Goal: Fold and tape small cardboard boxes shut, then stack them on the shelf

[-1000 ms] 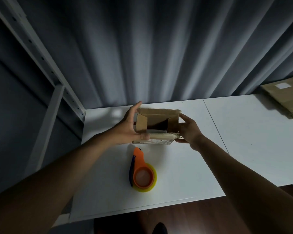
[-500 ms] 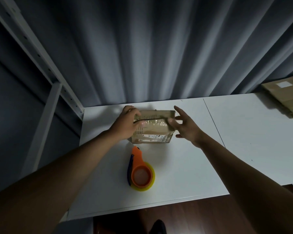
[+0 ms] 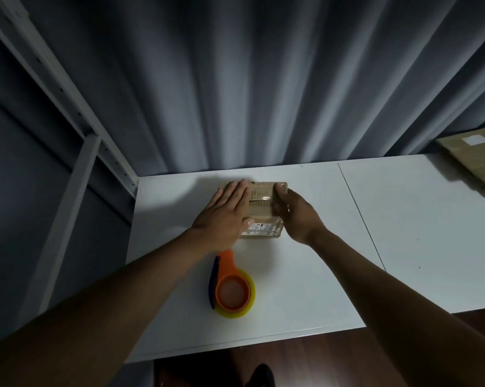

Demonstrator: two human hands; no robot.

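- Pressing down on the small cardboard box [image 3: 261, 202], your left hand [image 3: 224, 210] lies flat across its top with the fingers straight and together, covering the box's left half.
- Your right hand [image 3: 293, 212] holds the box's right end, fingers curled over the top edge there; the thumb is not clear enough for you to place it.
- You have the box sitting on the white table [image 3: 305, 289] between your 2 hands, its flaps folded down so that a slit shows along the middle of the top, just beside your left fingertips.
- You can see a white printed label [image 3: 263, 227] on the box's near side, just beside your left thumb.
- Below your left wrist, nearer to you, the tape dispenser [image 3: 231, 289] lies on the table apart from the box: an orange handle and core, a dark blue edge, and a yellowish roll.
- Well out past your right hand, at the table's far right, 1 stack of flat cardboard [image 3: 473, 160] lies with a white sticker on top.
- To the left of your left arm stands the grey metal shelf frame [image 3: 76, 163], its upright touching the table's far left corner.
- Beyond both hands hangs a grey pleated curtain [image 3: 263, 79].
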